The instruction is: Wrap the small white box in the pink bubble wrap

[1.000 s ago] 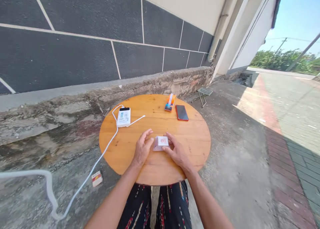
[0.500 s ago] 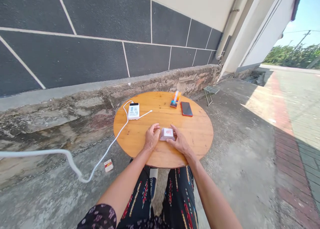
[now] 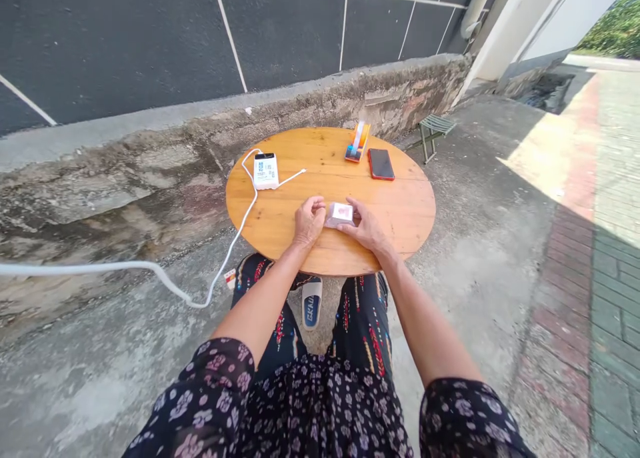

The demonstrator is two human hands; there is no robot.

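A small block-shaped pack point(image 3: 342, 213) with a white top, a reddish print and what looks like clear plastic around it rests on the round wooden table point(image 3: 270, 235). My right hand point(image 3: 367, 226) grips its right side, the thumb in front and the fingers behind. Just left of the pack, my left hand point(image 3: 310, 219) rests on its edge with the fingers curled in. Whether those fingers hold anything is hidden from me.
Toward the table's back stand an orange tape dispenser point(image 3: 357, 142) and a red-cased phone point(image 3: 381, 164). At the left lies a white device point(image 3: 265, 171) with a white cable point(image 3: 235, 245) hanging off the edge. A folding stool point(image 3: 436, 126) stands beyond, near the wall point(image 3: 295, 38).
My view has tilted down, so the table appears higher and more of my clothing shows. Both hands stay around the pack, with little visible change in their hold.
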